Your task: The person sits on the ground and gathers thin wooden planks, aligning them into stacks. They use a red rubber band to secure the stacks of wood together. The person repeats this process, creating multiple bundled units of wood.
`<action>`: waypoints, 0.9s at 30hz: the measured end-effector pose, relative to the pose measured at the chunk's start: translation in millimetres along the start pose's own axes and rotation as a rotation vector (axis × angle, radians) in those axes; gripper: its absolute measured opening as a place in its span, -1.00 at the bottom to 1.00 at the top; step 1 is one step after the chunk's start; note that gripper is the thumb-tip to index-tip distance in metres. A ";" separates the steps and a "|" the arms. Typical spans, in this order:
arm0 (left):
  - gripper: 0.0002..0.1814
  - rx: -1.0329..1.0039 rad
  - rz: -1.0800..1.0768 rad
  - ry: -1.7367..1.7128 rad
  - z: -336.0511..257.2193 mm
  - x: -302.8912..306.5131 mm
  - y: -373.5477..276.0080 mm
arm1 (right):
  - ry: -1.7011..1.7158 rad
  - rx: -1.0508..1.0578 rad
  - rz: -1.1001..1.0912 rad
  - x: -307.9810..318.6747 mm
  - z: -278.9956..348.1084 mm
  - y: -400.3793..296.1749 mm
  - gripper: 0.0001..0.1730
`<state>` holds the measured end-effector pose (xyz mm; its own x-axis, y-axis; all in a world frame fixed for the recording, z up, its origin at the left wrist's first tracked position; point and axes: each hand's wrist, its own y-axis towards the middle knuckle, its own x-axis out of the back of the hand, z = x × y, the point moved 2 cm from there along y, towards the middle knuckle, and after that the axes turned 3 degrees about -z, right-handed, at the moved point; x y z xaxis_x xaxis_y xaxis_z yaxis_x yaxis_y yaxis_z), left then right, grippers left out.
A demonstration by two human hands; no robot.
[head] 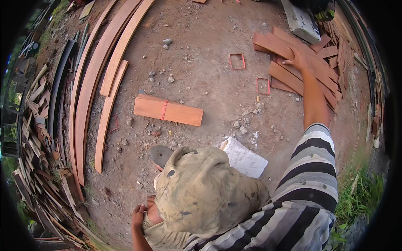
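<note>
My right hand (298, 61) is stretched out to the upper right, thumb and fingers spread on top of reddish-brown wooden boards (279, 47) lying fanned over one another. At the lower left, my left hand (138, 215) is bent beside my knee, next to a small reddish-brown piece (151, 202); its grip is unclear. In the middle of the ground lies a stack of short wooden boards (185, 114) with a red band (164, 109) around it. Two rectangular red bands (237, 68) (269, 86) lie between this stack and the fanned boards. A cloth cap hides much of my lap.
Long planks (94, 75) lie along the left, beside a dark metal beam (58, 91) and a heap of scrap wood (37, 150). A white block (245, 157) stands near my legs, another pale block (303, 26) at the upper right. Small stones (167, 41) dot the dirt.
</note>
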<state>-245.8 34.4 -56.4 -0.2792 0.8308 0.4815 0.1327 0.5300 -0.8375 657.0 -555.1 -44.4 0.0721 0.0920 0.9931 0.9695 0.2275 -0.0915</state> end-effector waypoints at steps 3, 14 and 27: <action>-0.55 -0.032 -0.082 0.120 -45.4 -9.2 -21.2 | -0.057 -0.112 0.079 12.3 -14.2 -23.9 0.29; -0.57 -0.148 -0.075 0.209 -14.1 -5.8 3.2 | 0.121 -0.189 0.322 -38.8 -93.2 -12.3 0.87; -0.55 -0.179 -0.145 0.354 -35.8 -15.3 -6.4 | -0.006 -0.068 0.111 -29.4 -13.3 -130.3 0.57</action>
<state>-208.3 24.3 -49.1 0.0325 0.7362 0.6760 0.2879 0.6408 -0.7117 531.7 -600.4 -60.7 0.1788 0.1192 0.9766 0.9693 0.1491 -0.1957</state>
